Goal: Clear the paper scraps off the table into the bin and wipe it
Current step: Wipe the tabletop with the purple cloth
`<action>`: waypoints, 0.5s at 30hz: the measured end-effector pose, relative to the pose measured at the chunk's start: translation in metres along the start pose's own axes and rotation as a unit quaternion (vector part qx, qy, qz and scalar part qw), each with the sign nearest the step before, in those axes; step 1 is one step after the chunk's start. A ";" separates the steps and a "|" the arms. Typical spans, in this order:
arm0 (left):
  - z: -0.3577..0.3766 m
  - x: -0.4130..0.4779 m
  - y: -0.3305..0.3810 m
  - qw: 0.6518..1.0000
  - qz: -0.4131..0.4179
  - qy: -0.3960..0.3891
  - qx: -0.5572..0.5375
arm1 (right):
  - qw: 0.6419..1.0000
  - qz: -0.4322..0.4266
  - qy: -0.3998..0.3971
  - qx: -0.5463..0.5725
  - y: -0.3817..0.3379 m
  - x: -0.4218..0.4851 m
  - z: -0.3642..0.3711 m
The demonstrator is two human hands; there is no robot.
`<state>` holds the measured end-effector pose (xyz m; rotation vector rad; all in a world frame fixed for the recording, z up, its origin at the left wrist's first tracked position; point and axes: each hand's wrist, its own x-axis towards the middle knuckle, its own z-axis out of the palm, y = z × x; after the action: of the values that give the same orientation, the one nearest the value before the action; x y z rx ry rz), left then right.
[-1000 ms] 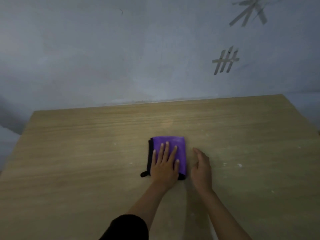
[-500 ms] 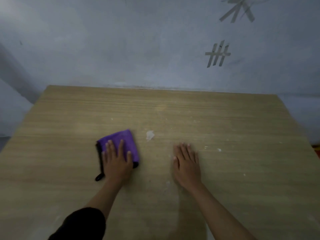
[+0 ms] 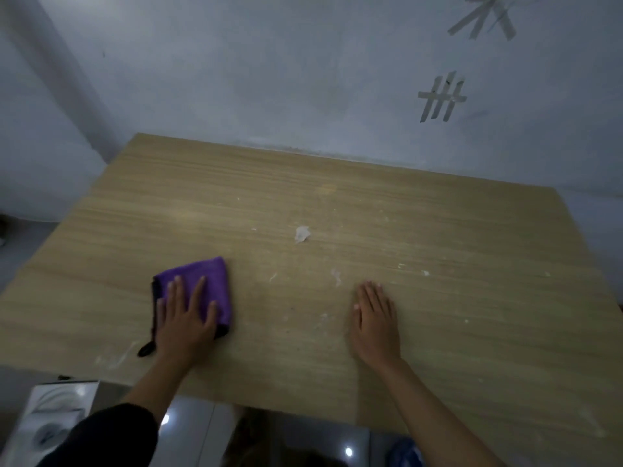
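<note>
Wooden table (image 3: 438,332): left hand (image 3: 185,323) flat on purple cloth (image 3: 202,281), shifted further toward 9 o'clock; right hand (image 3: 374,321) flat, fingers open, gripping nothing; paper scrap (image 3: 301,233) at 12 o'clock.

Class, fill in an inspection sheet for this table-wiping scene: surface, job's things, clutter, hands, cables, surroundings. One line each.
Surface: wooden table, marked with pale smears and small white flecks.
Job's things: purple cloth, folded, flat on the table; white paper scrap lying beyond it, mid-table; no bin identifiable.
Clutter: nothing seen beyond the scrap and flecks.
Hands: left hand pressed flat on the cloth, fingers spread; right hand flat on bare wood, holding nothing.
Cables: nothing seen; only the cloth's black loop at its near corner.
Surroundings: grey wall with tape strips; glossy floor below the near edge; a pale object at lower left, unclear.
</note>
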<state>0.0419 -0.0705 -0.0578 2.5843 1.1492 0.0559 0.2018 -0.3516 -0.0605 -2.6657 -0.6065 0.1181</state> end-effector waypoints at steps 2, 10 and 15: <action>0.000 -0.016 -0.011 1.000 -0.010 -0.002 0.006 | 1.000 -0.008 -0.010 0.006 -0.006 -0.006 -0.001; 0.048 -0.090 0.091 0.996 0.084 -0.031 -0.008 | 0.999 -0.018 -0.030 0.022 -0.030 -0.015 -0.008; 0.038 -0.089 0.054 0.999 0.034 -0.011 -0.024 | 0.999 -0.001 -0.035 0.027 -0.015 -0.034 -0.011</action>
<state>0.0266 -0.1797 -0.0694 2.5747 1.0390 0.0701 0.1669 -0.3579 -0.0451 -2.6180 -0.6197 0.2236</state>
